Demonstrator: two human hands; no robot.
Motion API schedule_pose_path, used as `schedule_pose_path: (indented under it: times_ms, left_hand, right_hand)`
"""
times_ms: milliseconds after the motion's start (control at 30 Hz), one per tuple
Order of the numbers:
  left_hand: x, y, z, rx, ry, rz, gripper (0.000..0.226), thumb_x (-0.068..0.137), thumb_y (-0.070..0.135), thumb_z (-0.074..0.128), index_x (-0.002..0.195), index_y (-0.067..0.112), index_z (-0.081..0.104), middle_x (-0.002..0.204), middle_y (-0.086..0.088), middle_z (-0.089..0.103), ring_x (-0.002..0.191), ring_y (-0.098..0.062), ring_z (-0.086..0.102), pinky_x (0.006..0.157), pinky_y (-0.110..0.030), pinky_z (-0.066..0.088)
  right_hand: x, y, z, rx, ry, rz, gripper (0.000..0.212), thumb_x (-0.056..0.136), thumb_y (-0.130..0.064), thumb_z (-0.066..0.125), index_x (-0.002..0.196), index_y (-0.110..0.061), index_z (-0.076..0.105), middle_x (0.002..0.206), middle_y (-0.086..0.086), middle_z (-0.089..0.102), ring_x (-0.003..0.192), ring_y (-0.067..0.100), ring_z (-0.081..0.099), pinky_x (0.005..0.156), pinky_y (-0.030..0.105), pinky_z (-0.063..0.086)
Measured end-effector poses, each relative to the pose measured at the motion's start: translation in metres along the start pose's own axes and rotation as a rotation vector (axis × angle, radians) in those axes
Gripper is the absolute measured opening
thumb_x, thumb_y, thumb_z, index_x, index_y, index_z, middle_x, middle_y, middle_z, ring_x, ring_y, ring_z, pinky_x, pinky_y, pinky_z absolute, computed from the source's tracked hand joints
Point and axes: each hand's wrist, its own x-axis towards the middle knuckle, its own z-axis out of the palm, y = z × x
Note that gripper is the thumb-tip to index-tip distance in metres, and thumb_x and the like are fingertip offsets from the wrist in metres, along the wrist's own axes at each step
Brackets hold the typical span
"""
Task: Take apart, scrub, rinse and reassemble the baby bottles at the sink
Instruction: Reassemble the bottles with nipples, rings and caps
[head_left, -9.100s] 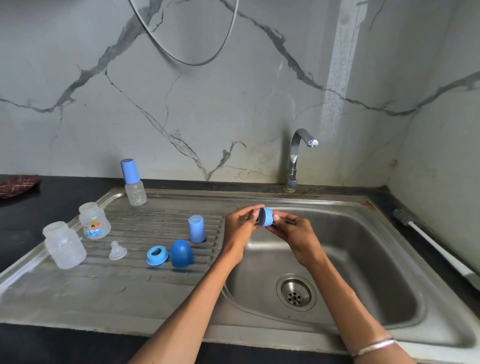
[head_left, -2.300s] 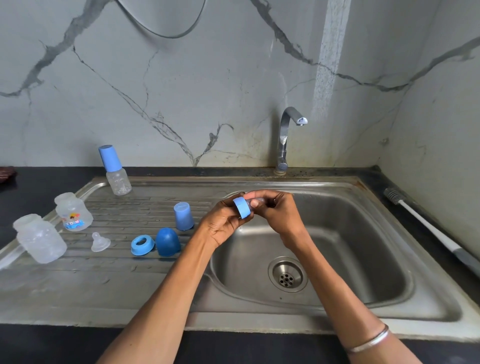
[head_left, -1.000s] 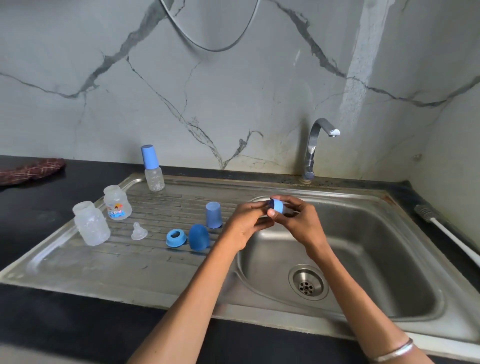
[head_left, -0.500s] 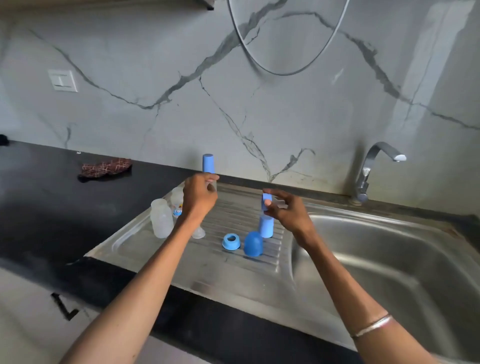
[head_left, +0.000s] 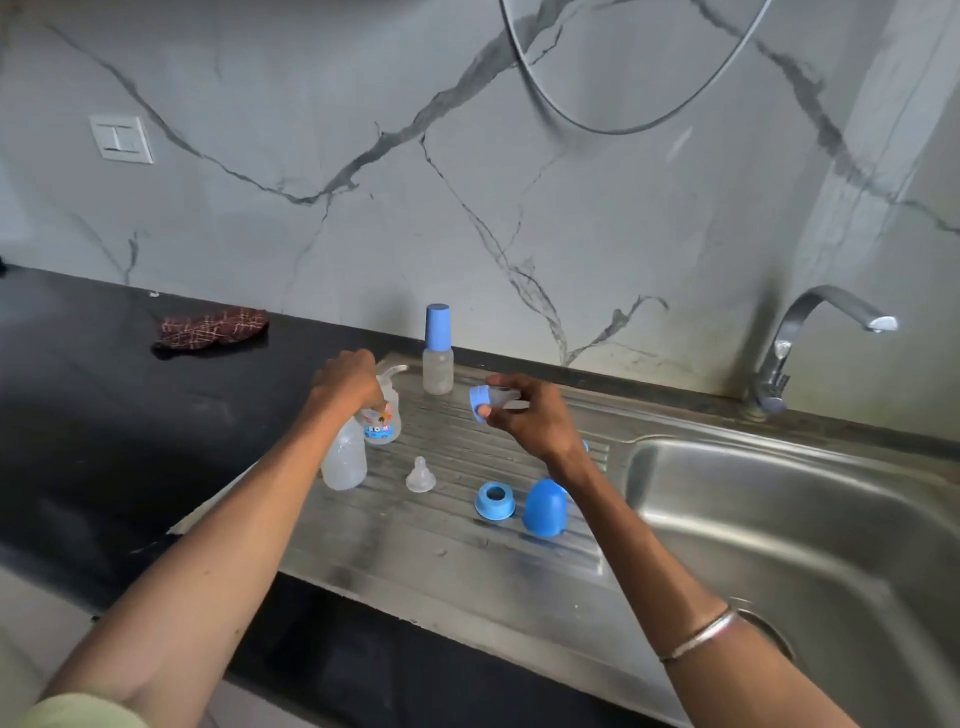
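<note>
My right hand (head_left: 530, 418) pinches a small blue collar ring with a clear teat (head_left: 480, 402) above the steel drainboard (head_left: 457, 561). My left hand (head_left: 345, 384) grips the top of the small printed bottle (head_left: 383, 423) at the drainboard's left end. A plain clear bottle (head_left: 344, 460) stands just in front of it. A capped small bottle (head_left: 437, 351) stands at the back. A loose clear teat (head_left: 421, 475), a blue ring (head_left: 495, 500) and a blue dome cap (head_left: 544, 508) lie on the ridges. My right wrist hides most of another blue cap.
The sink basin (head_left: 789, 545) lies to the right, with the tap (head_left: 800, 343) at its back edge. A dark red cloth (head_left: 210, 326) lies on the black counter (head_left: 93, 395) at the left. A wall switch (head_left: 122, 139) sits on the marble wall.
The view has swung left from the basin to the drainboard. My left hand has left the blue ring and come down on the printed bottle. My right hand keeps the ring and teat.
</note>
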Motion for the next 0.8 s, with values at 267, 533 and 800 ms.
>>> schedule_pose_path:
  times_ms: [267,533,800]
  left_hand:
    - [-0.007,0.016,-0.008,-0.157,0.105,0.075,0.045,0.066,0.020,0.089,0.104,0.008,0.069,0.106,-0.012,0.068,0.099,-0.031,0.065,0.080,-0.037,0.056]
    - [-0.061,0.087,-0.019,-0.493,0.292,0.310,0.048,0.066,0.027,0.084,0.109,0.011,0.072,0.107,-0.008,0.064,0.101,-0.021,0.061,0.074,-0.021,0.039]
    - [-0.136,0.188,0.016,-0.697,0.377,0.725,0.044,0.061,0.023,0.082,0.104,0.014,0.076,0.102,-0.005,0.050,0.087,-0.013,0.058,0.077,-0.014,0.045]
  right_hand:
    - [-0.009,0.002,-0.013,0.023,0.029,-0.002,0.046,0.081,-0.021,0.082,0.124,-0.018,0.066,0.107,-0.005,0.065,0.092,0.013,0.067,0.074,0.017,0.052]
    - [-0.037,-0.014,-0.059,0.149,0.133,0.002,0.041,0.080,-0.020,0.083,0.118,-0.018,0.067,0.105,-0.002,0.064,0.087,0.010,0.067,0.067,0.014,0.053]
    - [-0.081,-0.001,-0.154,0.327,0.317,-0.075,0.027,0.083,-0.015,0.080,0.109,-0.017,0.071,0.100,0.002,0.076,0.097,0.017,0.072,0.086,0.033,0.057]
